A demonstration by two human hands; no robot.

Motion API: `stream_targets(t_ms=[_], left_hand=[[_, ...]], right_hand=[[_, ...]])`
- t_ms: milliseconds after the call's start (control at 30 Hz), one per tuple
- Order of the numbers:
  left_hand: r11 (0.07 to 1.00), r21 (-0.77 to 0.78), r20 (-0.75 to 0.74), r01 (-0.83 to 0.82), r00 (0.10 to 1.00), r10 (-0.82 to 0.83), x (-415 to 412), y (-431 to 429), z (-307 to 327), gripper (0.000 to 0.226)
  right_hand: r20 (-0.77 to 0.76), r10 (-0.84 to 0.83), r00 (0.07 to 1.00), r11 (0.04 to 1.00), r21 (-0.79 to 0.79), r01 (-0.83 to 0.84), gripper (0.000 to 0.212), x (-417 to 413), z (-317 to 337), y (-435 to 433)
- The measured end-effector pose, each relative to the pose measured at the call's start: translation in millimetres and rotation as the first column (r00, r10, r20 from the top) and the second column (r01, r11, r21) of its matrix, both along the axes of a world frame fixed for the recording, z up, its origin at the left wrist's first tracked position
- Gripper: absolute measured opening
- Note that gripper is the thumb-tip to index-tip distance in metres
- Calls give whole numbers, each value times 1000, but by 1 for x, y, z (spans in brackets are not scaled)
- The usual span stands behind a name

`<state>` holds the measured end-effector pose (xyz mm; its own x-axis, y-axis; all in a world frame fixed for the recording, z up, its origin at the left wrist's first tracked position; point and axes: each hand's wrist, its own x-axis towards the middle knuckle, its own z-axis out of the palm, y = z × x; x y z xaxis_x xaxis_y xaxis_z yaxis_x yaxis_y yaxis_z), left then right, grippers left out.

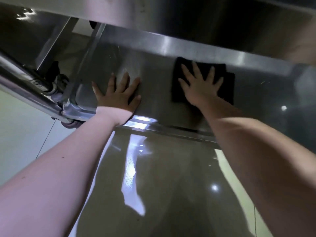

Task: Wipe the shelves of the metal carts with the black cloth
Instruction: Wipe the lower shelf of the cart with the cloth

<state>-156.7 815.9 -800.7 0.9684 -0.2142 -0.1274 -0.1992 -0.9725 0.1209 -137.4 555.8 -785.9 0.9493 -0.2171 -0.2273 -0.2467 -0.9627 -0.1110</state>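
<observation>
Wiping the shelf (157, 88) with the cloth (228, 84) pinned flat at 1 o'clock under the right hand (200, 86), fingers (196, 71) splayed straight to spread pressure, left hand (118, 94) braced at 11 o'clock, flat and grasping nothing, likely steadying the cart (29, 88).

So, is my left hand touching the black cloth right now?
Apart. The head view shows the left hand flat on the shelf, a strip of bare metal separating it from the black cloth under the right hand.
</observation>
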Motion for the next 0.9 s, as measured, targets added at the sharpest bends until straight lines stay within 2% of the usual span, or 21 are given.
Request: stream_targets(t_ms=[133,233,267,333,433,500,567,633,733,800,900], left_hand=[[1000,-10,18,-30,999,30,2,0,-2,61],[999,-23,10,-28,1000,28,3,0,0,59],[999,-24,8,-25,1000,26,2,0,0,58],[1000,-18,9,-18,1000,19,2,1,-1,56],[1000,-16,13,-12,1000,12,2,0,-2,56],[1000,-8,22,-15,1000,15,1,-2,-2,56],[1000,7,17,-17,1000,17,1,-2,-2,55],[1000,9,15,-21,1000,21,1,-1,-2,53],[999,19,10,-37,999,37,0,3,-2,54],[999,16,13,-46,999,46,-2,1,-1,54],[999,-12,2,-53,999,53,-3,-4,2,52]], right_hand=[[-26,180,983,983,30,-179,58,33,-2,84],[-38,234,971,972,44,-232,59,34,1,64],[-36,197,980,980,37,-196,60,33,2,42],[-25,12,1000,1000,14,-11,60,24,1,-13],[1,-303,953,953,-5,303,59,-5,-1,-77],[25,-356,934,934,-27,356,59,-13,-2,-69],[35,-256,966,966,-18,257,59,-11,-4,-22],[28,-73,997,997,-4,73,59,-17,-6,47],[46,86,995,996,13,-87,57,-47,-8,127],[42,97,994,995,32,-99,56,-56,-7,120],[51,53,997,999,9,-53,57,-66,-9,57]])
